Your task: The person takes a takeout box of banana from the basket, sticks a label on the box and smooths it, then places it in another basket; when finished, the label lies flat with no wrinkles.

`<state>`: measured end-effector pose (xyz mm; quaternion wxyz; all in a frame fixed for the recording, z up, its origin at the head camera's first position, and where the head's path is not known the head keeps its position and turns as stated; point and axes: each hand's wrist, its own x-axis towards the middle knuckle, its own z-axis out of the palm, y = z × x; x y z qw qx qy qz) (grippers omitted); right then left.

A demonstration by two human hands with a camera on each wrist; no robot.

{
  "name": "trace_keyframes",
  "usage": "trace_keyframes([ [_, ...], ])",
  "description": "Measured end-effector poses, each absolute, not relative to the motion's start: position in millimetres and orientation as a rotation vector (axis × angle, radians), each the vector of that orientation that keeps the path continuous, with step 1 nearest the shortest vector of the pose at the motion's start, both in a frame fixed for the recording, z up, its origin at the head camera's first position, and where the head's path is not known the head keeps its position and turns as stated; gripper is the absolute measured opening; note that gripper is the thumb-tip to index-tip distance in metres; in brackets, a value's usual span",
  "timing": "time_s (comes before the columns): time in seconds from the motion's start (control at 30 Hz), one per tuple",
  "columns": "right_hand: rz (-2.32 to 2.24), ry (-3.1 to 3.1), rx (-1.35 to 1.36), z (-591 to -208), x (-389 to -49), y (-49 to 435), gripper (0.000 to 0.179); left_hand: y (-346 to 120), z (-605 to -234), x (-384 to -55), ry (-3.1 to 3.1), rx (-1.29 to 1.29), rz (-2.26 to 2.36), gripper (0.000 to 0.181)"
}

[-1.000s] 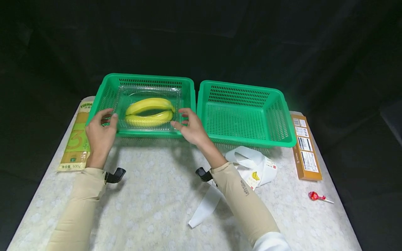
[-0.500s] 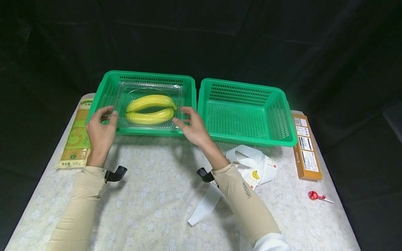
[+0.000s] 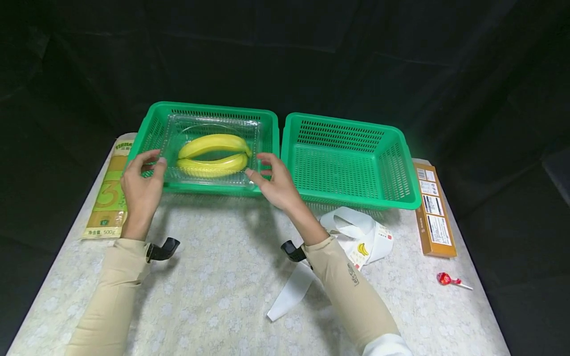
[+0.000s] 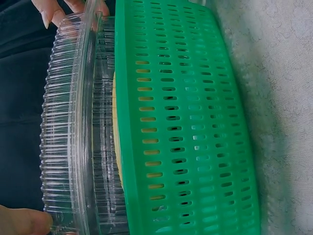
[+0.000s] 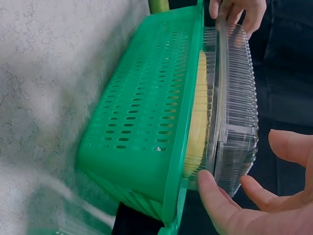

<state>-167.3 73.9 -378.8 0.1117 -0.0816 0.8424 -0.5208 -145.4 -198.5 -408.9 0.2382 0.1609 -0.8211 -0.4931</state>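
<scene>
A clear plastic clamshell container point(image 3: 213, 126) sits within the left green basket's outline in the head view. In both wrist views its seam and ribbed lid stand above the basket's rim. Two bananas point(image 3: 214, 144) show yellow through the plastic, one above the other. My left hand point(image 3: 143, 185) grips the container's left end, thumb toward the near side. At the right end, my right hand point(image 3: 277, 183) holds the near corner; in the right wrist view its thumb point(image 5: 210, 188) is at the seam and one finger stands raised off the lid.
A second green basket point(image 3: 334, 168) stands to the right. A yellow-green 500 g packet point(image 3: 107, 198) lies at left, an orange box point(image 3: 434, 210) at right. A white strap with a banana-printed label point(image 3: 378, 242) and a red lollipop point(image 3: 444, 279) lie on the table.
The container has risen slightly and looks a little larger in the head view, both hands staying at its ends. The baskets and the things on the table keep their places.
</scene>
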Motion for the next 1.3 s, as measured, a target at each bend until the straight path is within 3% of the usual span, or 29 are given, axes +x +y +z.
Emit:
trace_keyframes([
  [1.3, -1.533, 2.477, -0.288, -366, -149, 77, 0.056, -198, -398, -127, -2.248, 0.461, -1.378, 0.033],
])
